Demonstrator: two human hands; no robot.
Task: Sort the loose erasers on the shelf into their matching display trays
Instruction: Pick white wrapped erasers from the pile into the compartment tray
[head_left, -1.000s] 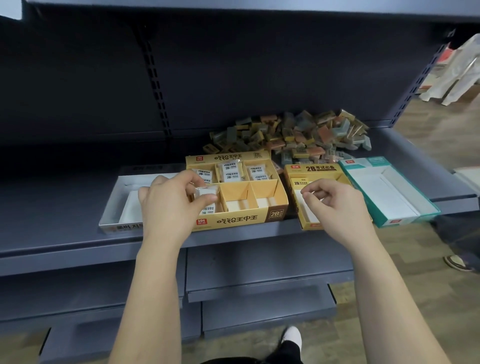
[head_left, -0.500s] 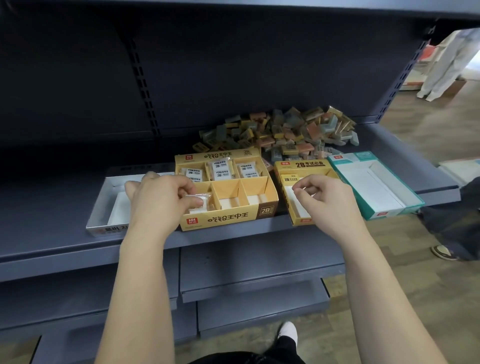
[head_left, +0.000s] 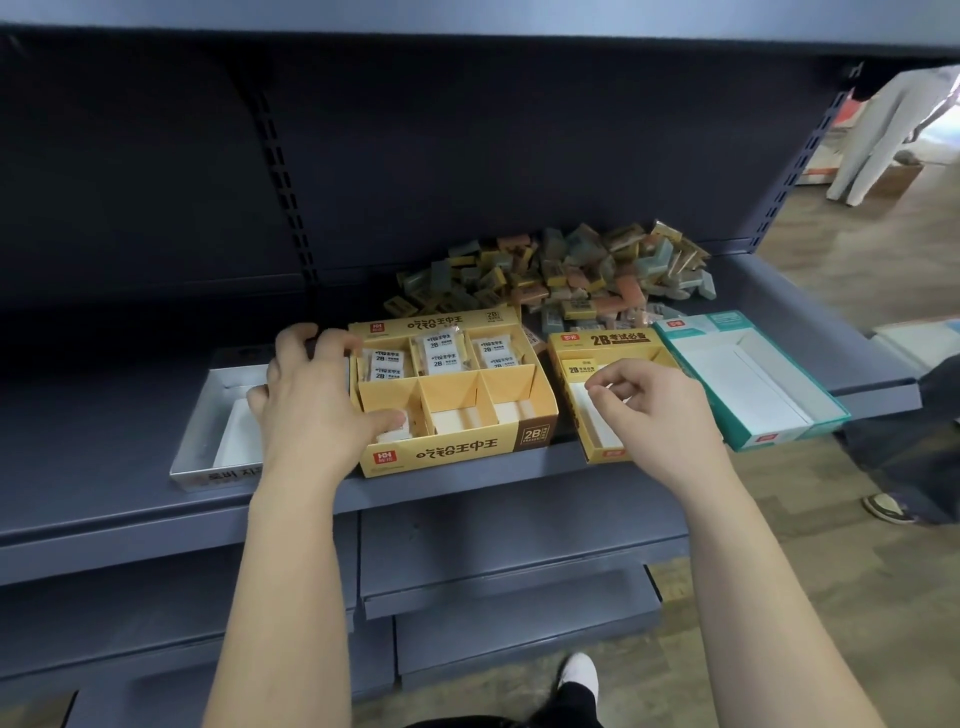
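Grey shop shelf (head_left: 104, 415) | left hand (head_left: 306, 395) hooking yellow six-compartment tray (head_left: 452, 452), thumb seating wrapped white eraser (head_left: 397, 423) left-of-centre | right hand (head_left: 649, 405) curling, contents unclear | eraser likely light, film slippery; pinching long sides best

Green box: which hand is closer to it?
Right. The right hand hovers over the small yellow tray next to the green box; the left hand is farther away, at the left end of the big yellow tray.
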